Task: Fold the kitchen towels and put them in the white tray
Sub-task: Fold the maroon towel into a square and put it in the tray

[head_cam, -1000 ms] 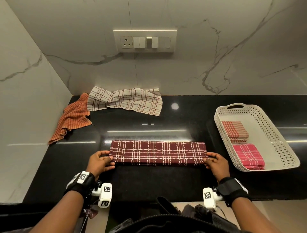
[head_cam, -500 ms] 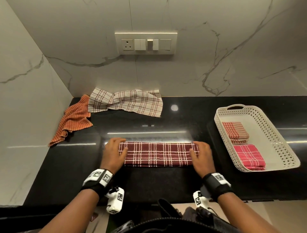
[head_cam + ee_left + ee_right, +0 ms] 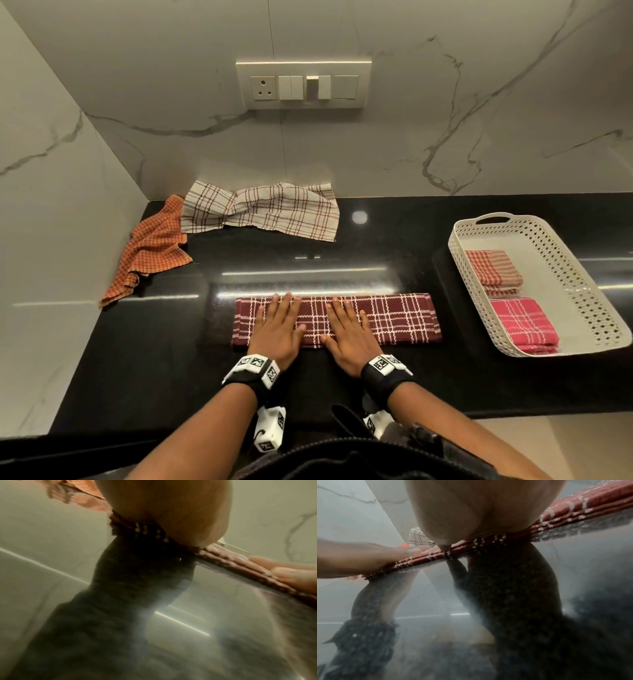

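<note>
A maroon checked towel [image 3: 397, 318], folded into a long strip, lies on the black counter [image 3: 137, 359] in front of me. My left hand [image 3: 279, 322] and right hand [image 3: 347, 327] press flat on its left half, side by side, fingers straight. The white tray [image 3: 579, 274] stands at the right and holds a folded light red towel [image 3: 493, 270] and a folded pink towel [image 3: 522, 323]. In the wrist views the towel's layered edge [image 3: 228, 561] [image 3: 565, 513] runs under each palm.
An unfolded cream checked towel [image 3: 267, 212] and a crumpled orange towel [image 3: 150, 246] lie at the back left by the marble walls. A switch panel [image 3: 303, 85] is on the back wall. The counter's front edge runs just below my wrists.
My hands let go of the towel's two ends and slid inward along the strip. They now lie flat next to each other near its middle-left.
</note>
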`<state>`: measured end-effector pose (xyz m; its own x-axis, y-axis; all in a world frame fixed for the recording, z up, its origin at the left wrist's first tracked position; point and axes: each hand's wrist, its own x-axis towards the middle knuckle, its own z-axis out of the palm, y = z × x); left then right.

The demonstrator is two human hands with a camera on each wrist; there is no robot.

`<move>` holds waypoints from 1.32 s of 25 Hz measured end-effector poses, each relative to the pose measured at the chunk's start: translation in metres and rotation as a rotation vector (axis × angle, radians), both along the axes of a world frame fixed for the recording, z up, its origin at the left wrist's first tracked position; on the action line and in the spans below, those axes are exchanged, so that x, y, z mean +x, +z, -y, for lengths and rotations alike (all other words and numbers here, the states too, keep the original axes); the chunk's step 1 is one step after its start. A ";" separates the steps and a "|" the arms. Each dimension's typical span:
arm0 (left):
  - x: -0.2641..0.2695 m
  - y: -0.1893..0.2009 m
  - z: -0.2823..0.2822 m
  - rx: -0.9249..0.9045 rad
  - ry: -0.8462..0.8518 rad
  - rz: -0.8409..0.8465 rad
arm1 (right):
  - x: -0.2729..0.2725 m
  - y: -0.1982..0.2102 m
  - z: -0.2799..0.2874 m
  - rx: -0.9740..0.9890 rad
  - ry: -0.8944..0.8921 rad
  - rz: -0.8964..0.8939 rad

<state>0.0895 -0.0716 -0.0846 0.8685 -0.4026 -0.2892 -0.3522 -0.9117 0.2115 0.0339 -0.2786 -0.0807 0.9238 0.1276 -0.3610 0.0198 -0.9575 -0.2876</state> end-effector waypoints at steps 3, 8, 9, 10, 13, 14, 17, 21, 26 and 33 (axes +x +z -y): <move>0.009 -0.003 -0.035 0.012 0.093 0.038 | 0.002 0.000 0.000 0.003 -0.015 0.012; 0.009 -0.006 -0.038 0.004 0.082 0.024 | -0.001 0.000 0.011 0.014 -0.062 0.026; 0.009 -0.007 -0.038 0.000 0.080 0.021 | -0.003 -0.001 0.024 0.007 -0.114 0.032; 0.010 -0.007 -0.039 -0.002 0.077 0.016 | -0.006 -0.003 0.043 -0.010 -0.175 0.042; 0.010 -0.009 -0.041 -0.010 0.077 0.026 | -0.018 -0.002 0.111 -0.098 -0.337 0.040; 0.010 -0.009 -0.041 -0.010 0.075 0.026 | -0.022 0.001 0.127 -0.124 -0.352 0.016; 0.011 -0.010 -0.040 -0.008 0.066 0.019 | -0.025 0.004 0.140 -0.147 -0.324 -0.029; 0.014 0.000 -0.035 0.006 0.088 -0.041 | -0.015 0.014 0.133 -0.135 -0.351 0.027; 0.006 0.026 0.018 -0.027 0.004 0.003 | 0.001 0.026 0.152 0.024 -0.456 0.094; -0.003 0.008 0.093 -0.023 -0.180 -0.093 | 0.010 0.032 0.172 0.051 -0.700 -0.018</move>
<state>0.0869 -0.1647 -0.0766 0.7515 -0.5565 -0.3542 -0.4872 -0.8303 0.2707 0.0436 -0.4504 -0.0483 0.7886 -0.4780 -0.3868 -0.6020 -0.7286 -0.3267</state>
